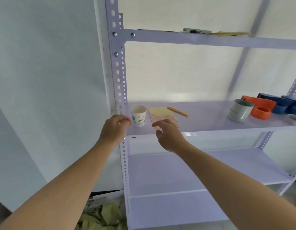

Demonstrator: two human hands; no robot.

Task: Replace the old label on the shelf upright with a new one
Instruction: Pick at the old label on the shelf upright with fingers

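Left hand [115, 126] curled beside perforated upright [118, 77].

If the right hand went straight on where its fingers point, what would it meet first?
Probably the pink-striped paper label sheet on the white metal shelf, just ahead of the right hand; depth is unclear.

A cup [138, 117] is standing on the shelf [207, 117] just right of the upright [117, 72], a sheet [158, 112] lying right of it
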